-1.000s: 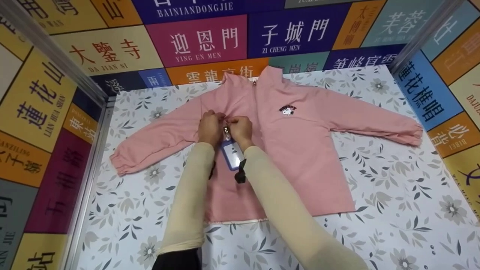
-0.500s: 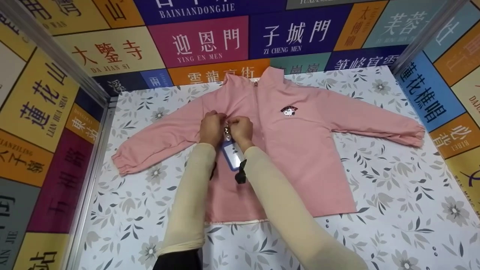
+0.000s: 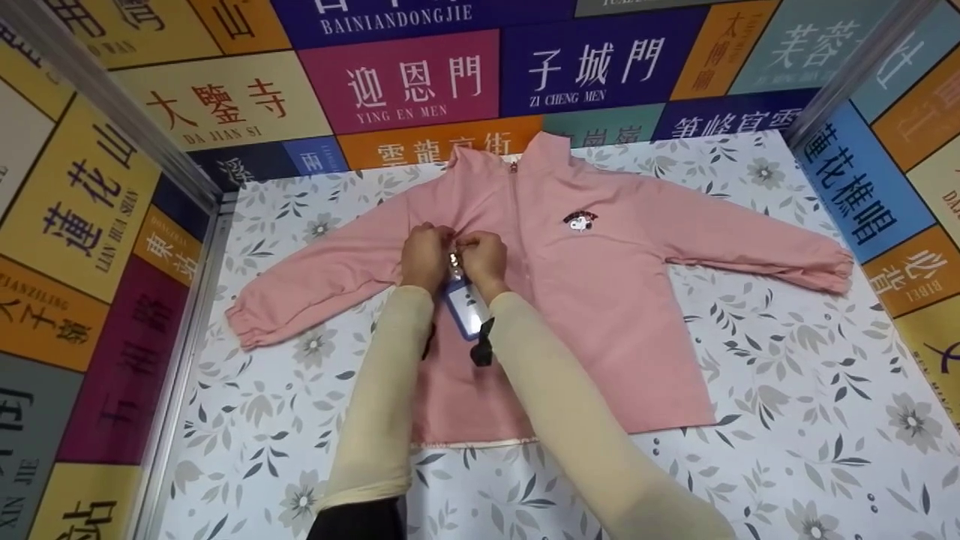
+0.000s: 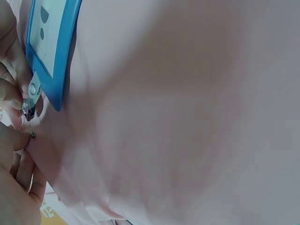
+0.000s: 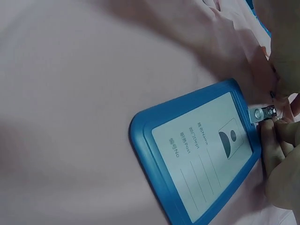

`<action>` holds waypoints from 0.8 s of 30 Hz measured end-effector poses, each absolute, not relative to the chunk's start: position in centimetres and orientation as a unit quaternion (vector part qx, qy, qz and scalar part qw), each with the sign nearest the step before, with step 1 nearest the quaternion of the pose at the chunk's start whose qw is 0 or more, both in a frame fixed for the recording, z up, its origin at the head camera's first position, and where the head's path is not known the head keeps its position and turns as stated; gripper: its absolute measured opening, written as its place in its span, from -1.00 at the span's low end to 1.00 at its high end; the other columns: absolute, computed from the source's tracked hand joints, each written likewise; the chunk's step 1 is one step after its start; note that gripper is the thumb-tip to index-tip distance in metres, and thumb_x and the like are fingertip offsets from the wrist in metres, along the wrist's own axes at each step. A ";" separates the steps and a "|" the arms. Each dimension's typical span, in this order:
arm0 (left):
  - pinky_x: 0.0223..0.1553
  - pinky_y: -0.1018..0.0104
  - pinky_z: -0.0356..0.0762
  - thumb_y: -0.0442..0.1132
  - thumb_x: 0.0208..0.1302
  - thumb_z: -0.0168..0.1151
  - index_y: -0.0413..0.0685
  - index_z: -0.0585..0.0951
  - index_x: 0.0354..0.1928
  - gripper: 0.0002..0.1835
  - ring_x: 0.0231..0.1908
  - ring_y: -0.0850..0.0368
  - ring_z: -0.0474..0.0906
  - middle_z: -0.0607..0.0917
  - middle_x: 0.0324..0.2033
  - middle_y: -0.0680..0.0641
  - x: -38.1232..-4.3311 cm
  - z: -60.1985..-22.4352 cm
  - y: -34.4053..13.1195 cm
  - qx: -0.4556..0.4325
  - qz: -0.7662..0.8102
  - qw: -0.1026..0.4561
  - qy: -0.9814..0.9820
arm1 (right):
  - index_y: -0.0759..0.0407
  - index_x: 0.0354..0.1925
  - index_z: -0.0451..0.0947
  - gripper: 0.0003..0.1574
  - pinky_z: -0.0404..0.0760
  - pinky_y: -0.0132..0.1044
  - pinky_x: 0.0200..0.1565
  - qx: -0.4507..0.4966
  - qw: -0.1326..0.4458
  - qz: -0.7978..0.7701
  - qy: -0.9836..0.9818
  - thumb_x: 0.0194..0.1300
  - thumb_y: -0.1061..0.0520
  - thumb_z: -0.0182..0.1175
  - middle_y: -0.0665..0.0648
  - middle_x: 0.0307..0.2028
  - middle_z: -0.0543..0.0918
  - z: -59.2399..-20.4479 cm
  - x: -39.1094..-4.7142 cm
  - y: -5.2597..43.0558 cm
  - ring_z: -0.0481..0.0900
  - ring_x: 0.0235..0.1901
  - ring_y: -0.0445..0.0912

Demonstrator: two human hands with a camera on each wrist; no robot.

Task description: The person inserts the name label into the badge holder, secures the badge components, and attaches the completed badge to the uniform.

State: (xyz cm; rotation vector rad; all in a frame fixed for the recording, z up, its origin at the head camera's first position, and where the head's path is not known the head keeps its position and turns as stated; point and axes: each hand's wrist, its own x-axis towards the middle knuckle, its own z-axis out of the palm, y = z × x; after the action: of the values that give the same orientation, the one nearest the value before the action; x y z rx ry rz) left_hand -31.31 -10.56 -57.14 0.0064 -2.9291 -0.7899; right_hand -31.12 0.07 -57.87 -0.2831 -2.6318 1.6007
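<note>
A pink zip jacket point(image 3: 615, 322) lies spread on the table. Both hands meet on its left front panel, below the collar. A blue-framed ID badge point(image 5: 197, 154) rests on the cloth, its printed card facing up. My right hand point(image 3: 484, 259) pinches the metal badge clip point(image 5: 260, 114) at the badge's top. Opposite it, my left hand point(image 3: 424, 259) pinches the end of the clip's thin safety pin point(image 4: 32, 135) close against the jacket. The fingers partly hide the pin, and the cloth puckers around them.
A white tabletop with a grey leaf and flower print point(image 3: 787, 360) surrounds the jacket. Coloured panels with lettering point(image 3: 397, 82) stand behind and at both sides. The jacket's sleeves point(image 3: 757, 232) stretch outward. A small dog emblem point(image 3: 579, 221) marks the right chest.
The hands keep their place on the jacket with only slight finger movement at the clip. The whole head view has shifted a little to the right.
</note>
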 end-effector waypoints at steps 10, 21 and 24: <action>0.01 0.01 0.57 -0.37 0.34 0.13 -0.03 0.77 -0.09 -0.73 -0.11 -0.15 0.63 0.76 -0.22 -0.17 -31.4 -57.1 -10.5 -0.002 -0.263 0.073 -0.962 | 0.28 -0.30 0.76 -0.84 0.65 -0.26 -0.16 -0.079 0.020 0.528 -0.845 0.14 0.32 0.26 0.21 -0.30 0.81 -57.5 -31.1 0.1 0.74 -0.26 0.01; -0.03 0.01 0.56 -0.39 0.29 0.17 0.01 0.80 -0.16 -0.73 -0.15 -0.15 0.63 0.79 -0.22 -0.12 -31.7 -56.8 -10.6 0.003 -0.266 0.091 -0.960 | 0.26 -0.34 0.76 -0.76 0.54 -0.37 -0.26 -0.090 0.041 0.543 -0.834 0.16 0.40 0.16 0.19 -0.33 0.79 -57.7 -31.3 -0.2 0.64 -0.35 -0.08; -0.05 -0.01 0.55 -0.38 0.27 0.18 0.02 0.81 -0.18 -0.74 -0.17 -0.16 0.63 0.80 -0.25 -0.12 -31.6 -56.9 -10.6 0.000 -0.264 0.098 -0.960 | 0.27 -0.35 0.76 -0.74 0.50 -0.43 -0.32 -0.091 0.045 0.550 -0.829 0.16 0.42 0.14 0.19 -0.35 0.79 -57.9 -31.2 -0.2 0.63 -0.39 -0.11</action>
State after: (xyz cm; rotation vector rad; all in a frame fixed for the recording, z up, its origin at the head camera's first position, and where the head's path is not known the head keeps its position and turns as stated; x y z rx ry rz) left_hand -31.59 -10.61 -56.86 0.0001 -2.8401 -0.7816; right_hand -31.23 -0.24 -57.93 -0.2768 -2.5311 1.6802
